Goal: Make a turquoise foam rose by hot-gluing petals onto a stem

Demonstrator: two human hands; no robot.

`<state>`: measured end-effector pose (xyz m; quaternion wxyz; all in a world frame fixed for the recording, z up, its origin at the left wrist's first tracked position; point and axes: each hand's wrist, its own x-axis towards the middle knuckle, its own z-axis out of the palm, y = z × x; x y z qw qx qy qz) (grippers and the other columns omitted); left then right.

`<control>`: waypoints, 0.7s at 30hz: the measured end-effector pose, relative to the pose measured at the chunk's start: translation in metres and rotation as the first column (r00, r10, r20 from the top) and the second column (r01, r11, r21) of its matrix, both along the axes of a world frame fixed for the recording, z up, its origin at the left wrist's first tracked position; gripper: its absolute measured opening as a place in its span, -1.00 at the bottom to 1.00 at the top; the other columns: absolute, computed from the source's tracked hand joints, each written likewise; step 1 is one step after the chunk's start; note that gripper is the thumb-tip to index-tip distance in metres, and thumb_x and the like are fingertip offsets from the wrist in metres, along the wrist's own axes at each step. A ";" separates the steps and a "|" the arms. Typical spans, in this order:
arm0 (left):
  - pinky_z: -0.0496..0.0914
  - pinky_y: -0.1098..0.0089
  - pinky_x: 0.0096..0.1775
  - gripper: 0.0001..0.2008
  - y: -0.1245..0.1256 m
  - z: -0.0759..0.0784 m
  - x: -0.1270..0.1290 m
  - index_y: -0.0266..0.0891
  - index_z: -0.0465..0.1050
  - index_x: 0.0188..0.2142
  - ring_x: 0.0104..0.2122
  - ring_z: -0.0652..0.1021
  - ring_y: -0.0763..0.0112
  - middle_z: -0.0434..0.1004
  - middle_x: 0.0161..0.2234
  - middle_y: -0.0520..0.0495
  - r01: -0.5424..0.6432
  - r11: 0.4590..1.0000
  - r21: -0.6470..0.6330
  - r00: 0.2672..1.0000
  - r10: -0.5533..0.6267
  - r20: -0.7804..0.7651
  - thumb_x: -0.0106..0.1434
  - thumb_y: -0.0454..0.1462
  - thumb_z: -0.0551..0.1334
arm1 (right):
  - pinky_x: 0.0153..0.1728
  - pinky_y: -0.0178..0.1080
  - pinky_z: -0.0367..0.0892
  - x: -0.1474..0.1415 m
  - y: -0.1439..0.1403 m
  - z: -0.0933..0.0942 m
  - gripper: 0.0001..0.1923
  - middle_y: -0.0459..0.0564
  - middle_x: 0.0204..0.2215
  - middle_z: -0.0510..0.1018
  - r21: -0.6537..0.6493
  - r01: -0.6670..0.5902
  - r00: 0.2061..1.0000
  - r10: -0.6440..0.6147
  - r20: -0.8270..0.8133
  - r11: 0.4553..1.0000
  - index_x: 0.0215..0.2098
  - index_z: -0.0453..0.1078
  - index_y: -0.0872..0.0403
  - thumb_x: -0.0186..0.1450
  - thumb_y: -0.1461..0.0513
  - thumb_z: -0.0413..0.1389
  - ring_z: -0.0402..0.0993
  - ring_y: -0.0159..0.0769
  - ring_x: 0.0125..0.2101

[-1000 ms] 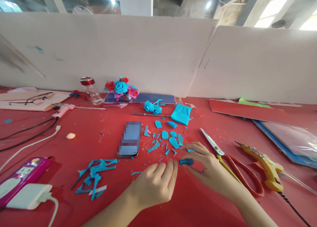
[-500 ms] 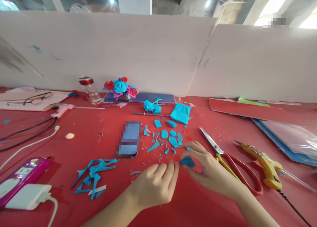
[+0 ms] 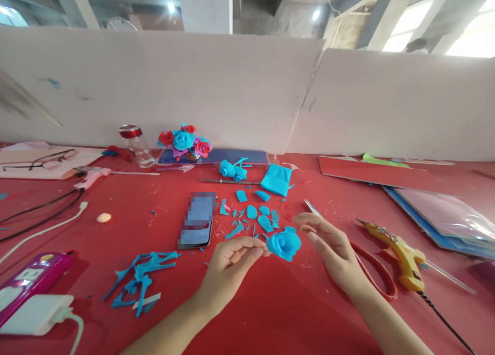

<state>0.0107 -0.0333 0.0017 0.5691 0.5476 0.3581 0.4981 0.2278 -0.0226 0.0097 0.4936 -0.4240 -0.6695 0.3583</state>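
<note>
A blue paper rose (image 3: 285,243) faces up between my hands, its layered petals spread around the centre. My left hand (image 3: 236,260) pinches it from the left side, thumb and fingers together at its base. Just right of the bloom, my right hand (image 3: 328,246) is apart from it, fingers loosely curved and spread with nothing between them. Beyond the rose lie several loose blue petals (image 3: 251,212) and small scraps. Partly covered by my right hand are scissors with red handles (image 3: 377,275).
A phone (image 3: 197,221) lies left of the petals, with blue offcuts (image 3: 141,277) nearer me. At right sits a yellow glue gun (image 3: 406,259) with its cord. Farther back are folded blue crepe paper (image 3: 276,179), a flower arrangement (image 3: 184,141) and a glass bottle (image 3: 137,147).
The rose has turned from lying sideways to showing its open face. My left hand now pinches its base, and my right hand has come away to the right. The view has shifted slightly.
</note>
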 end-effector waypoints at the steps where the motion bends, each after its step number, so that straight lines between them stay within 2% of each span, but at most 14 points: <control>1: 0.43 0.49 -0.20 -0.91 0.000 0.000 0.000 -0.19 0.53 -0.35 -0.30 0.58 0.42 0.61 -0.38 0.01 0.013 0.999 -0.030 1.000 -0.012 0.019 0.21 -0.26 0.24 | -0.15 -0.30 0.30 -0.001 -0.001 0.001 -0.81 -0.08 -0.22 0.48 0.000 -0.053 0.998 0.053 0.021 0.999 -0.16 0.41 -0.08 0.30 0.12 0.02 0.40 -0.31 -0.19; 4: 0.41 0.47 -0.20 -0.89 0.002 -0.001 0.001 -0.21 0.52 -0.37 -0.32 0.56 0.41 0.60 -0.41 0.00 0.043 0.996 -0.077 0.999 -0.041 0.021 0.20 -0.24 0.24 | -0.39 -0.33 0.29 0.000 -0.005 0.007 -0.83 -0.09 -0.48 0.47 -0.088 -0.203 0.973 0.211 0.097 0.975 -0.32 0.45 0.00 0.28 0.12 0.06 0.37 -0.37 -0.44; 6: 0.39 0.46 -0.20 -0.87 0.003 -0.003 0.001 -0.21 0.52 -0.37 -0.31 0.54 0.40 0.59 -0.40 -0.01 0.052 0.996 -0.076 0.999 -0.052 0.002 0.21 -0.22 0.23 | -0.49 -0.35 0.22 0.002 -0.007 0.012 -0.79 -0.13 -0.59 0.40 -0.087 -0.232 0.970 0.237 0.048 0.969 -0.45 0.45 0.00 0.28 0.13 0.07 0.29 -0.42 -0.54; 8: 0.38 0.46 -0.19 -0.85 0.004 -0.004 0.001 -0.22 0.52 -0.38 -0.29 0.53 0.39 0.59 -0.38 -0.02 0.056 0.996 -0.071 0.998 -0.058 -0.024 0.21 -0.20 0.22 | -0.46 -0.32 0.24 0.003 -0.010 0.019 -0.73 -0.12 -0.55 0.39 0.019 -0.196 0.969 0.196 -0.151 0.980 -0.59 0.39 -0.02 0.23 0.10 0.12 0.31 -0.39 -0.48; 10: 0.37 0.46 -0.19 -0.84 0.005 -0.005 0.001 -0.22 0.52 -0.38 -0.29 0.52 0.38 0.59 -0.38 -0.02 0.056 0.996 -0.074 0.997 -0.060 -0.055 0.22 -0.19 0.22 | -0.41 -0.27 0.29 0.005 -0.017 0.026 -0.60 -0.14 -0.57 0.37 0.094 -0.113 0.900 0.142 -0.411 0.989 -0.72 0.22 0.01 0.15 0.04 0.17 0.33 -0.36 -0.48; 12: 0.35 0.46 -0.18 -0.83 0.006 -0.005 0.001 -0.21 0.53 -0.38 -0.29 0.51 0.39 0.58 -0.37 -0.01 0.057 0.995 -0.080 0.995 -0.064 -0.080 0.22 -0.18 0.21 | -0.47 -0.24 0.32 0.007 -0.025 0.033 -0.49 -0.20 -0.75 0.20 0.049 -0.026 0.830 0.049 -0.556 0.998 -0.73 0.05 0.04 0.17 -0.03 0.12 0.23 -0.40 -0.66; 13: 0.35 0.46 -0.17 -0.83 0.006 -0.005 0.001 -0.20 0.53 -0.37 -0.29 0.51 0.39 0.58 -0.37 -0.01 0.057 0.995 -0.084 0.994 -0.064 -0.087 0.23 -0.18 0.21 | -0.56 -0.27 0.30 0.009 -0.029 0.035 -0.48 -0.24 -0.83 0.04 0.010 0.013 0.834 -0.006 -0.552 1.000 -0.71 0.00 0.03 0.22 -0.06 0.03 0.09 -0.43 -0.76; 14: 0.34 0.46 -0.16 -0.82 0.007 -0.005 0.001 -0.19 0.54 -0.36 -0.29 0.51 0.39 0.58 -0.37 0.00 0.057 0.995 -0.086 0.994 -0.064 -0.089 0.23 -0.18 0.21 | -0.65 -0.30 0.23 0.012 -0.032 0.037 -0.49 -0.26 -0.87 -0.11 -0.028 0.050 0.881 -0.058 -0.470 0.998 -0.68 -0.02 0.01 0.27 -0.09 -0.08 -0.05 -0.44 -0.81; 15: 0.34 0.45 -0.15 -0.82 0.007 -0.005 0.001 -0.19 0.54 -0.34 -0.28 0.50 0.39 0.58 -0.36 0.00 0.057 0.995 -0.086 0.994 -0.064 -0.090 0.23 -0.18 0.20 | -0.71 -0.32 0.16 0.014 -0.035 0.038 -0.50 -0.27 -0.87 -0.17 -0.052 0.084 0.942 -0.097 -0.320 0.995 -0.66 -0.01 -0.01 0.30 -0.11 -0.18 -0.13 -0.44 -0.83; 16: 0.34 0.45 -0.15 -0.82 0.007 -0.006 0.001 -0.18 0.55 -0.33 -0.29 0.50 0.38 0.58 -0.35 0.00 0.055 0.995 -0.081 0.994 -0.063 -0.092 0.23 -0.18 0.20 | -0.74 -0.32 0.10 0.017 -0.035 0.039 -0.51 -0.26 -0.87 -0.13 -0.062 0.107 0.984 -0.115 -0.138 0.992 -0.65 0.03 -0.03 0.31 -0.11 -0.21 -0.12 -0.43 -0.83; 17: 0.34 0.44 -0.16 -0.81 0.008 -0.006 0.001 -0.18 0.56 -0.32 -0.29 0.50 0.38 0.58 -0.35 0.00 0.050 0.996 -0.074 0.994 -0.057 -0.095 0.23 -0.18 0.20 | -0.74 -0.32 0.07 0.020 -0.034 0.039 -0.54 -0.24 -0.85 -0.02 -0.068 0.120 0.993 -0.119 0.029 0.990 -0.63 0.11 -0.04 0.30 -0.09 -0.18 -0.05 -0.41 -0.81; 19: 0.34 0.44 -0.17 -0.81 0.008 -0.006 0.001 -0.17 0.56 -0.31 -0.30 0.50 0.37 0.59 -0.33 0.00 0.031 0.998 -0.056 0.994 -0.037 -0.098 0.23 -0.17 0.20 | -0.65 -0.28 0.12 0.025 -0.028 0.035 -0.68 -0.15 -0.74 0.24 -0.059 0.166 0.935 -0.139 0.327 0.984 -0.56 0.29 -0.04 0.25 0.00 -0.03 0.14 -0.36 -0.71; 21: 0.34 0.44 -0.18 -0.80 0.008 -0.006 0.001 -0.16 0.57 -0.30 -0.28 0.50 0.36 0.59 -0.32 -0.01 0.027 0.999 -0.046 0.994 -0.032 -0.103 0.23 -0.15 0.19 | -0.51 -0.21 0.21 0.030 -0.021 0.028 -0.86 -0.02 -0.55 0.45 -0.020 0.237 0.780 -0.178 0.599 0.971 -0.50 0.39 -0.02 0.18 0.14 0.07 0.34 -0.22 -0.52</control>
